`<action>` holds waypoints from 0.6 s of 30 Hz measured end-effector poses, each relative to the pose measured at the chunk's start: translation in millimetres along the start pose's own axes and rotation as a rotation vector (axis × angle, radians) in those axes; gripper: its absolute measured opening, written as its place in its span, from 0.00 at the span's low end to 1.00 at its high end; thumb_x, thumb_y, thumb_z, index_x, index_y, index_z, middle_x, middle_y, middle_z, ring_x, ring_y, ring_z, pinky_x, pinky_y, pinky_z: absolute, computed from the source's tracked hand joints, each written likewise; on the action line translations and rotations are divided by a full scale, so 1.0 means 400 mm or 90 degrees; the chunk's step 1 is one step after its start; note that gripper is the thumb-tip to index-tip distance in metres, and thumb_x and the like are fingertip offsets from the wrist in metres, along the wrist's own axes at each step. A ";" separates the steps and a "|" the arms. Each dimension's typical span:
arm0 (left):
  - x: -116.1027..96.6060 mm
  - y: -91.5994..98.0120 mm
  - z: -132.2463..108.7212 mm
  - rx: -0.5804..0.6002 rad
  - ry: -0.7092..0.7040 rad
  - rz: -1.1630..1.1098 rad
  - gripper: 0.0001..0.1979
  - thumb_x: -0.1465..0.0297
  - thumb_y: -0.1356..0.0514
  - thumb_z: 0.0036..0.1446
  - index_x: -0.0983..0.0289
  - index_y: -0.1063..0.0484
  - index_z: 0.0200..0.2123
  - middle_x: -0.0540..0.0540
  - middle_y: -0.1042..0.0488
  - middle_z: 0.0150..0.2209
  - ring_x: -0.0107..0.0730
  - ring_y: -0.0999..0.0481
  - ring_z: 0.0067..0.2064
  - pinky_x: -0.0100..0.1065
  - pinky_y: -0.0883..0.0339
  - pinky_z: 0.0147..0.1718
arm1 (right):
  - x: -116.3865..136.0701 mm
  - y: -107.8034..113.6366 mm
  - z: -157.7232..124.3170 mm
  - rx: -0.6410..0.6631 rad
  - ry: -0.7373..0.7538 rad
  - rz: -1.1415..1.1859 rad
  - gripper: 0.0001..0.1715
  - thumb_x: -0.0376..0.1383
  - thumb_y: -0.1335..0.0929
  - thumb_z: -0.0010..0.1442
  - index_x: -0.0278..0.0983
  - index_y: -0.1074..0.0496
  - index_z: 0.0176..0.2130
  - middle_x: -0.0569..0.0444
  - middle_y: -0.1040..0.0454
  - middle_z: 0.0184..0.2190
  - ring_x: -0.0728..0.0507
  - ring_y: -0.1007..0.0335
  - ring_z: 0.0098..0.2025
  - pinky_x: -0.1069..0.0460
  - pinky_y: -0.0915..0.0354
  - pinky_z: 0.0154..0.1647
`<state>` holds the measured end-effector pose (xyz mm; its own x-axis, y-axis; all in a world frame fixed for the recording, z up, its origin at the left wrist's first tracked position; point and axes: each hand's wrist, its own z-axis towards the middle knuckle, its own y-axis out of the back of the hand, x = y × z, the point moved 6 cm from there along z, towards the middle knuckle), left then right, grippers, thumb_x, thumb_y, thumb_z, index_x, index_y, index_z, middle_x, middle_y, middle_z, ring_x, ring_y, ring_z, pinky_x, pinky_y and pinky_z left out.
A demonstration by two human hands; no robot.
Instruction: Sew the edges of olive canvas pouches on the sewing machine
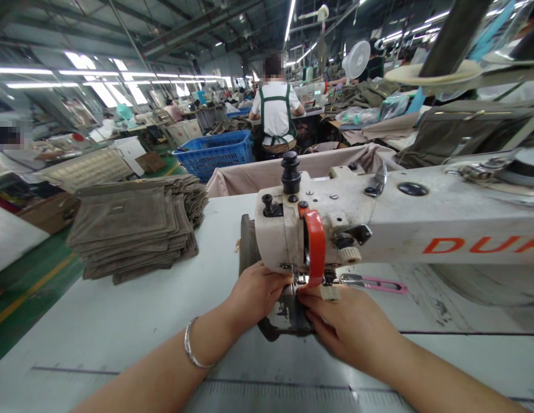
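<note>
A white sewing machine [378,221] with an orange guard [315,245] stands on the pale work table [120,321]. Under its head lies a dark grey-brown fabric piece [288,312], reaching behind the machine. My left hand [253,292], with a silver bracelet on the wrist, rests on the fabric left of the needle, fingers curled against it. Right of the needle, my right hand [348,327] presses its fingertips together on the fabric's edge just under the presser foot. The needle area is partly hidden by the machine head.
A stack of several olive fabric pieces [137,226] sits at the table's left. Pink-handled snips [374,283] lie beneath the machine arm. Beyond the table stand a blue basket [215,152] and a person in a white shirt with green apron straps [275,112].
</note>
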<state>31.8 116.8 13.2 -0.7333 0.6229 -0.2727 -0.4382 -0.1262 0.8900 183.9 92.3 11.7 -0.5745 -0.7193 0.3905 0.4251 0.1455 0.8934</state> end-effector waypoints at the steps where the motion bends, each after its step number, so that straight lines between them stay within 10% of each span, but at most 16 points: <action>1: 0.001 -0.001 0.001 0.004 0.002 0.000 0.10 0.75 0.43 0.61 0.60 0.21 0.38 0.52 0.20 0.39 0.37 0.23 0.44 0.39 0.28 0.46 | 0.000 0.000 0.001 0.005 -0.002 -0.002 0.17 0.31 0.39 0.64 0.38 0.27 0.49 0.48 0.25 0.43 0.40 0.28 0.45 0.45 0.32 0.46; 14: -0.111 0.050 -0.041 0.112 0.167 0.006 0.07 0.69 0.36 0.57 0.64 0.27 0.39 0.56 0.27 0.40 0.42 0.26 0.43 0.44 0.28 0.44 | -0.002 0.009 -0.011 0.001 0.052 0.034 0.19 0.28 0.37 0.60 0.38 0.28 0.50 0.49 0.24 0.44 0.42 0.29 0.47 0.47 0.32 0.47; 18: -0.178 0.055 -0.091 0.138 0.115 0.031 0.27 0.56 0.31 0.48 0.66 0.27 0.47 0.62 0.27 0.46 0.52 0.28 0.47 0.55 0.29 0.47 | -0.004 0.009 -0.021 -0.014 0.083 0.041 0.23 0.26 0.36 0.57 0.39 0.28 0.50 0.50 0.24 0.47 0.42 0.29 0.49 0.45 0.33 0.50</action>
<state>55.6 41.4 38.8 -0.8396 0.4706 -0.2713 -0.2935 0.0273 0.9556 192.4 88.3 12.4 -0.4504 -0.7912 0.4136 0.4746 0.1802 0.8616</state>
